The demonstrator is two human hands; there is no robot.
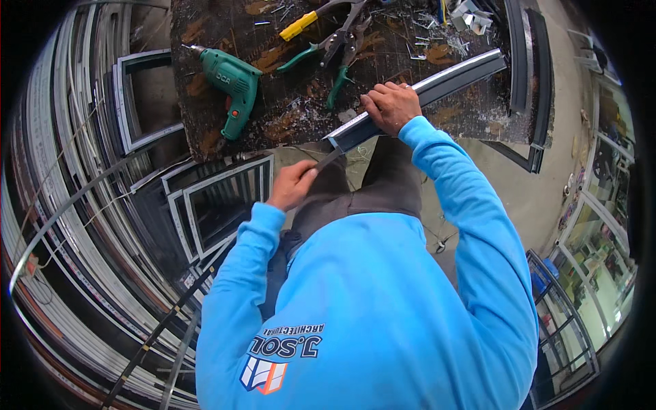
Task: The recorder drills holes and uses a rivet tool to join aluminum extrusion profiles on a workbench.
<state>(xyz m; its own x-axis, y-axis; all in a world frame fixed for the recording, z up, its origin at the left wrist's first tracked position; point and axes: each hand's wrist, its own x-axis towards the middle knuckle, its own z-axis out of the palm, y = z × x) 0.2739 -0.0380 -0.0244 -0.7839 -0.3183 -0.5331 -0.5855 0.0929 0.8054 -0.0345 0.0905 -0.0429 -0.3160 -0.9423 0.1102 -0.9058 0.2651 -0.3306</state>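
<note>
At the near edge of the tabletop [225, 27], a dark aluminium profile [437, 80] lies diagonally, its cut end overhanging the edge toward the person. The right hand [391, 106] is closed over the top of the profile near that end, fingers wrapped round it, pressing it down; the grip appears meant to keep the piece from shifting. The left hand [294, 183] is closed round a thin flat tool [328, 159], possibly a file or blade, whose tip meets the cut end of the profile; its exact kind cannot be told. The overhang leaves the end face open to the tool from below.

Well apart from both hands, on the scarred tabletop, lie a green electric drill [232, 82], green-handled pliers [335, 58] and a yellow-handled tool [298, 26], with small metal offcuts scattered about. Stacked dark window frames [219, 198] lean beneath and left of the tabletop.
</note>
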